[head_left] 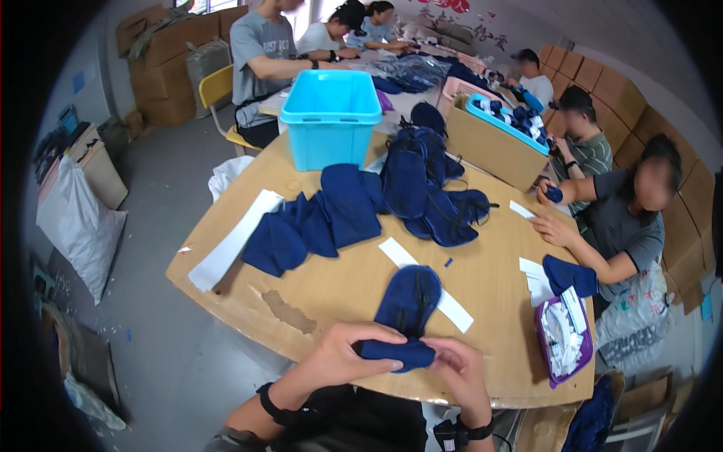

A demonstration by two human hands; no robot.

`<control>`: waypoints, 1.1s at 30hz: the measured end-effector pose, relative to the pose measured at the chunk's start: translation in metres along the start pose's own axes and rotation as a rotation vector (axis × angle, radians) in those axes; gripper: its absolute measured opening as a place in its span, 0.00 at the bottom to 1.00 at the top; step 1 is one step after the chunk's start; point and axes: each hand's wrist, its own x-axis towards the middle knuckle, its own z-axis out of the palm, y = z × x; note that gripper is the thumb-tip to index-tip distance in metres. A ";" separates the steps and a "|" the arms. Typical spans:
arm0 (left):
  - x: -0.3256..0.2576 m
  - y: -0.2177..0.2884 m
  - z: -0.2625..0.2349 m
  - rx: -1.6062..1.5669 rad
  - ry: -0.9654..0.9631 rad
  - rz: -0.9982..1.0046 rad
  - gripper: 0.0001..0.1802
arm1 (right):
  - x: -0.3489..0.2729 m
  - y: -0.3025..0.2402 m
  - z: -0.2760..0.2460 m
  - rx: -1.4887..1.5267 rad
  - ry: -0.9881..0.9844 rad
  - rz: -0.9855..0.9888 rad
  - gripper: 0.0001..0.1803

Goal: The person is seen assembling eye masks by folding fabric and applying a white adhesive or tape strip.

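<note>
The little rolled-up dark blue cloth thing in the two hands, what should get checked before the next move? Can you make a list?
1. Rolled dark blue fabric piece held at both ends: ok, left hand and right hand both pinch it.
2. Roll tight, not unrolling: cannot tell, fingers cover the ends.
3. White paper strip within reach: ok, it lies just beyond the hands.
4. Flat dark blue fabric eye mask lying on that strip: ok.
5. Bare patch of the round wooden table near the hands: ok.
6. Purple plastic tray of white slips close by: ok, at the right.
</note>
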 end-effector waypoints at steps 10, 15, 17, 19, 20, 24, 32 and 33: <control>-0.004 0.000 0.001 -0.050 -0.024 -0.016 0.18 | -0.003 -0.007 0.006 0.105 -0.082 0.008 0.30; -0.008 -0.004 -0.002 -0.104 -0.065 -0.056 0.17 | -0.002 0.009 0.002 0.081 -0.118 -0.093 0.26; -0.008 -0.003 -0.001 -0.092 -0.062 -0.049 0.17 | 0.000 0.011 0.004 0.077 -0.112 -0.116 0.25; -0.007 -0.002 0.002 -0.088 -0.064 -0.046 0.17 | -0.002 0.012 0.006 0.078 -0.099 -0.152 0.24; -0.004 -0.001 0.005 -0.101 -0.089 -0.050 0.17 | -0.005 0.010 0.005 0.074 -0.067 -0.163 0.24; -0.004 -0.002 0.012 -0.035 -0.099 0.049 0.18 | -0.008 0.002 0.007 0.014 -0.057 -0.053 0.26; -0.003 -0.005 0.010 0.013 -0.135 0.056 0.18 | -0.005 0.006 -0.001 0.036 -0.159 -0.011 0.22; -0.002 -0.005 0.011 0.002 -0.144 0.060 0.18 | -0.006 0.005 0.000 0.050 -0.151 -0.067 0.21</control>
